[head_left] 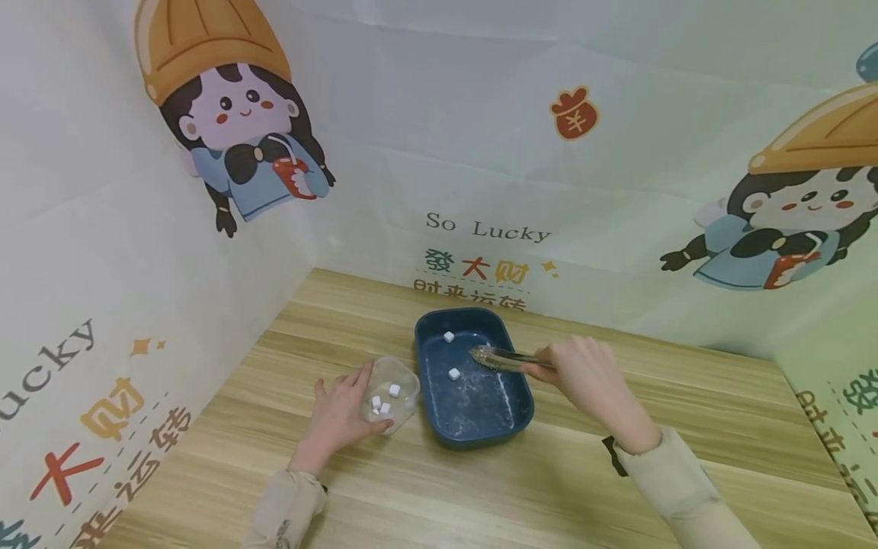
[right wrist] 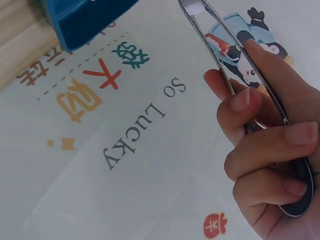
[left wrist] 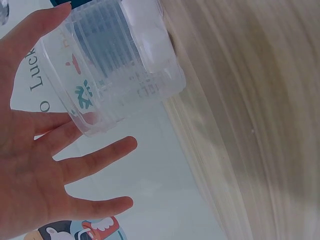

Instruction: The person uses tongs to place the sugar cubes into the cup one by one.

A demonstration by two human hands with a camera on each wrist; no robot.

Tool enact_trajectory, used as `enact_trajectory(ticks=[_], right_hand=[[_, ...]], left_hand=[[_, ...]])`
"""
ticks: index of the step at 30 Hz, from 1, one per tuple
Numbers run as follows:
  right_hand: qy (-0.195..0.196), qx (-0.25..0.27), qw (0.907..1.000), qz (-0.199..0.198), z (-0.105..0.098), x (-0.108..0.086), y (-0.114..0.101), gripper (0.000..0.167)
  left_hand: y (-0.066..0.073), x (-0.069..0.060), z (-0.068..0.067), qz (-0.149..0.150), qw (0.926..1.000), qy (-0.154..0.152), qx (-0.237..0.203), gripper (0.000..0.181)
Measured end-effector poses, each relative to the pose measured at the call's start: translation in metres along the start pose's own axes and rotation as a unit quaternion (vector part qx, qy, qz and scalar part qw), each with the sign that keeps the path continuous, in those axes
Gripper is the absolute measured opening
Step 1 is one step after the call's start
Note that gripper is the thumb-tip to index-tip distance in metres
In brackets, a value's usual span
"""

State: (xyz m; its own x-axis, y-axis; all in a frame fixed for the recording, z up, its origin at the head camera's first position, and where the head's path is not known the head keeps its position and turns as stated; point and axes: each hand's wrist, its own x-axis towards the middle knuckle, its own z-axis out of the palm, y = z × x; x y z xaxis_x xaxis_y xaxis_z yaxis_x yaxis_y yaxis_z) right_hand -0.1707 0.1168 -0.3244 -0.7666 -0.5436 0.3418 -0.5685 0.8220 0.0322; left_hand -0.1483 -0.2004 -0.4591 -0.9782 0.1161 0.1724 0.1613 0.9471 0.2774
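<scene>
My left hand (head_left: pixel 341 412) holds a clear plastic container (head_left: pixel 405 385), thumb on one side and fingers on the other. In the left wrist view, the other fingers spread away from its wall. Several white cubes (head_left: pixel 394 390) lie inside. My right hand (head_left: pixel 590 377) grips metal tongs (head_left: pixel 507 359), their tips over the blue tray (head_left: pixel 473 441). The right wrist view shows a white cube (right wrist: pixel 192 6) between the tong arms near the frame's top edge. Two more cubes, a far one (head_left: pixel 449 336) and a nearer one (head_left: pixel 454 374), lie in the tray.
The wood-grain table (head_left: pixel 617 488) carries the tray and container side by side, the container on the left. Printed cloth walls (head_left: pixel 439 152) rise behind and at both sides. A small dark object (head_left: pixel 614 456) shows at the right wrist.
</scene>
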Motion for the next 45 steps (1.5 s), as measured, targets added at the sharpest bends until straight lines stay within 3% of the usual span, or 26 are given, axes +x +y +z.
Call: enact_trajectory(ticks=[7, 12, 18, 25, 35, 45], right_hand=[[-0.011, 0.001, 0.9999, -0.009, -0.008, 0.02, -0.012, 0.029], [-0.009, -0.009, 0.9993, -0.034, -0.012, 0.035, -0.024, 0.043], [-0.001, -0.03, 0.9977, -0.061, -0.012, 0.049, -0.042, 0.049], [-0.011, -0.045, 0.9955, -0.083, -0.001, 0.059, -0.059, 0.054], [-0.001, -0.072, 0.9927, -0.097, 0.019, 0.068, -0.079, 0.044], [-0.036, -0.078, 0.9918, -0.094, 0.037, 0.07, -0.089, 0.048]], left_hand=[[0.0, 0.0, -0.001, 0.002, 1.0, 0.0, 0.0, 0.102], [0.0, 0.0, -0.001, -0.001, 1.0, -0.002, -0.002, 0.102], [-0.001, 0.001, -0.001, -0.004, 1.0, -0.007, 0.002, 0.102], [0.0, 0.001, -0.002, -0.004, 1.0, -0.007, -0.001, 0.103], [0.0, 0.0, -0.002, -0.003, 0.9999, -0.011, -0.007, 0.102], [0.0, 0.0, -0.003, -0.005, 0.9999, -0.012, -0.006, 0.101]])
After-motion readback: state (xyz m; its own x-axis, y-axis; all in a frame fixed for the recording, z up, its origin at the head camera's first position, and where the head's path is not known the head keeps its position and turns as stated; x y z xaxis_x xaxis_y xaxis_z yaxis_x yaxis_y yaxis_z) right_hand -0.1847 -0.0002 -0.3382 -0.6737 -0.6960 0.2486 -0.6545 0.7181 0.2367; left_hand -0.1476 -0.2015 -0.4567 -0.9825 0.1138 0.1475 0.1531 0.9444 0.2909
